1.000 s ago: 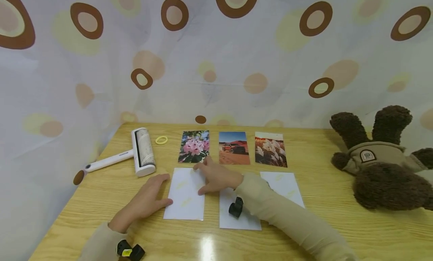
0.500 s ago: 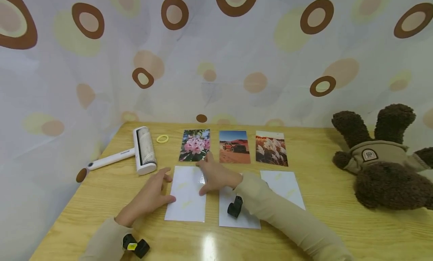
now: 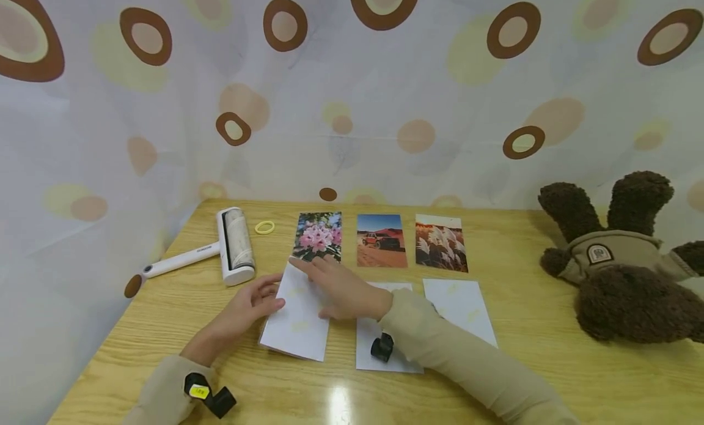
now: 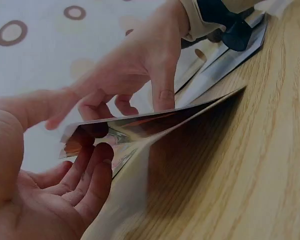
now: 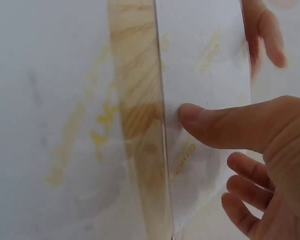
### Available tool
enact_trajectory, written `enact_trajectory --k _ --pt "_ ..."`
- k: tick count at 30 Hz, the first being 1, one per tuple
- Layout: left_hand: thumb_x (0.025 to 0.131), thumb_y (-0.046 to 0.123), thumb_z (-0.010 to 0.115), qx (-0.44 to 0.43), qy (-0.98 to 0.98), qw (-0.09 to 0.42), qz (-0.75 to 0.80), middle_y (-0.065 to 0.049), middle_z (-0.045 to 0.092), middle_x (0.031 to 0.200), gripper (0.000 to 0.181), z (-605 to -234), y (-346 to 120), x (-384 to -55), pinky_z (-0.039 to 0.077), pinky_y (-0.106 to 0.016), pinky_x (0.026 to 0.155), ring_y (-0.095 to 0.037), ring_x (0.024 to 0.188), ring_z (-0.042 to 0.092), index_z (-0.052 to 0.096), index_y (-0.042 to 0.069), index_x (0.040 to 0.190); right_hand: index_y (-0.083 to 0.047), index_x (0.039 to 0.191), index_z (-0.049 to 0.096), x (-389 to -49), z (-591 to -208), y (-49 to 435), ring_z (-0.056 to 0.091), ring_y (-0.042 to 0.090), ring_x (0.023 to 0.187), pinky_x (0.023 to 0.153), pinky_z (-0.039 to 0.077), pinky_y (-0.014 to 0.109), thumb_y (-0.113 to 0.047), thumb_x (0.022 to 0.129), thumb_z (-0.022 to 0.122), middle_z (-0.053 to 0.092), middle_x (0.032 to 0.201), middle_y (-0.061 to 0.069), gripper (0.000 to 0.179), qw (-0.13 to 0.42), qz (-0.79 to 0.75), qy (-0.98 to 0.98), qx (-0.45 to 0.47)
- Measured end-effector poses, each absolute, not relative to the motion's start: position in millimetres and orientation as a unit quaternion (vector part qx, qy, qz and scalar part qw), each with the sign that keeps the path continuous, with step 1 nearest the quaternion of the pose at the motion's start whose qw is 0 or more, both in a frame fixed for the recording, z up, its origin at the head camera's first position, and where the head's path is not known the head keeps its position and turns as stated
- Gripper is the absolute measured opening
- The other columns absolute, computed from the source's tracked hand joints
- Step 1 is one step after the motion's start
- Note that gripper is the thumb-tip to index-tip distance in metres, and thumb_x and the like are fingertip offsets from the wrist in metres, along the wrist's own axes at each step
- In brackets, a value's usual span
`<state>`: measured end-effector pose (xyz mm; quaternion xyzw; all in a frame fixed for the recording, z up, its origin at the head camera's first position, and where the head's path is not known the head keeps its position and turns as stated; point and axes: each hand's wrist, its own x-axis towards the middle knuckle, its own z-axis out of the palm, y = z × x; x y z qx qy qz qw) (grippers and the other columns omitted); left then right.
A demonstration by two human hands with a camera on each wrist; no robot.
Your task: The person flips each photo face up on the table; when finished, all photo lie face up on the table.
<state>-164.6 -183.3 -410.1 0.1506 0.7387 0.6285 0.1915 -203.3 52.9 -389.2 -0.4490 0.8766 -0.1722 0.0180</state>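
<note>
In the head view a face-down photo (image 3: 299, 315) with a white back and faint yellow print lies tilted near the table's middle. My left hand (image 3: 244, 312) pinches its left edge, thumb above and fingers beneath; the left wrist view shows that side raised, with glossy coloured picture surfaces under it. My right hand (image 3: 346, 290) spreads over the photo's right part. Its index finger lies straight along the far edge, and its thumb (image 5: 210, 122) touches the white back near the right edge. The photo's far corner overlaps a pink flower photo (image 3: 319, 234).
Two more photos, a red car (image 3: 381, 241) and pale reeds (image 3: 441, 244), lie face up behind. White-backed sheets (image 3: 459, 306) lie to the right, one partly under my right sleeve. A lint roller (image 3: 235, 246), a yellow ring (image 3: 264, 228) and a brown plush toy (image 3: 632, 278) flank them.
The photo's left side has come up and its far edge has shifted toward the flower photo. My left hand has taken hold of it; my right index finger has moved left along the far edge.
</note>
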Motion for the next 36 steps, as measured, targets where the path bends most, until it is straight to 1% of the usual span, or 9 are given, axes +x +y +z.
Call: enact_trajectory --k 6,10,13,16,19,26,29,32,36 --pt "0.105 0.027 0.033 0.184 0.684 0.226 0.669 -0.034 0.012 0.154 0.064 -406 -188 -162 0.04 -0.016 0.099 -0.003 0.126 0.043 0.008 -0.013 0.149 -0.017 0.156 0.012 -206 -390 47 0.043 0.009 0.072 0.069 0.038 0.018 -0.009 0.077 0.081 0.055 0.085 -0.001 0.105 0.024 -0.19 0.846 -0.498" --pt "0.107 0.031 0.019 0.254 0.629 0.261 0.687 -0.035 -0.01 0.154 0.066 -405 -192 -163 0.032 -0.01 0.103 0.015 0.123 0.037 -0.009 -0.015 0.146 -0.017 0.154 0.02 -208 -391 44 0.039 0.01 0.064 0.061 0.032 0.017 0.0 0.081 0.071 0.052 0.078 0.004 0.091 0.018 -0.207 0.834 -0.511" --pt "0.106 0.037 0.011 0.259 0.62 0.281 0.685 -0.033 -0.014 0.154 0.067 -404 -193 -164 0.03 -0.008 0.103 0.017 0.122 0.035 -0.013 -0.011 0.147 -0.016 0.151 0.027 -208 -390 43 0.04 0.01 0.063 0.059 0.032 0.016 0.002 0.081 0.067 0.052 0.079 0.004 0.082 0.013 -0.214 0.833 -0.51" --pt "0.107 0.036 0.013 0.24 0.63 0.282 0.683 -0.032 -0.009 0.155 0.065 -405 -192 -164 0.032 -0.01 0.102 0.015 0.122 0.037 -0.01 -0.009 0.149 -0.015 0.146 0.031 -208 -390 42 0.045 0.01 0.066 0.061 0.035 0.015 -0.003 0.084 0.069 0.054 0.083 0.003 0.073 0.013 -0.226 0.832 -0.507" --pt "0.107 0.028 0.026 0.234 0.659 0.261 0.666 -0.033 0.0 0.156 0.062 -408 -189 -163 0.035 -0.013 0.101 0.006 0.126 0.038 -0.001 -0.007 0.151 -0.013 0.14 0.034 -208 -389 42 0.051 0.012 0.07 0.064 0.039 0.014 -0.008 0.088 0.068 0.056 0.086 0.001 0.062 0.0 -0.239 0.824 -0.513" --pt "0.102 0.011 0.041 0.263 0.719 0.193 0.613 -0.03 0.018 0.154 0.057 -413 -184 -162 0.035 -0.036 0.104 -0.048 0.136 0.025 0.017 -0.001 0.151 -0.01 0.129 0.036 -204 -387 41 0.062 0.008 0.076 0.067 0.046 0.012 -0.012 0.094 0.062 0.067 0.095 -0.001 0.044 -0.034 -0.255 0.81 -0.527" --pt "0.1 0.01 0.045 0.26 0.729 0.178 0.608 -0.029 0.02 0.154 0.057 -416 -184 -162 0.033 -0.039 0.105 -0.05 0.137 0.023 0.021 -0.002 0.15 -0.009 0.128 0.038 -202 -386 41 0.063 0.008 0.078 0.068 0.048 0.015 -0.013 0.099 0.053 0.068 0.099 0.001 0.034 -0.024 -0.272 0.807 -0.523" --pt "0.1 0.008 0.046 0.262 0.728 0.171 0.61 -0.027 0.021 0.155 0.056 -419 -182 -163 0.035 -0.029 0.106 -0.047 0.138 0.023 0.022 -0.002 0.15 -0.01 0.129 0.04 -201 -385 44 0.064 0.009 0.084 0.075 0.05 0.019 -0.023 0.104 0.041 0.068 0.102 0.003 0.028 0.004 -0.301 0.806 -0.509" --pt "0.099 0.007 0.049 0.264 0.73 0.162 0.609 -0.025 0.022 0.154 0.058 -419 -178 -163 0.041 -0.02 0.101 -0.045 0.136 0.028 0.023 0.001 0.151 -0.013 0.131 0.042 -199 -381 47 0.062 0.008 0.09 0.078 0.049 0.019 -0.059 0.098 0.017 0.067 0.106 0.001 0.062 0.033 -0.309 0.819 -0.483"
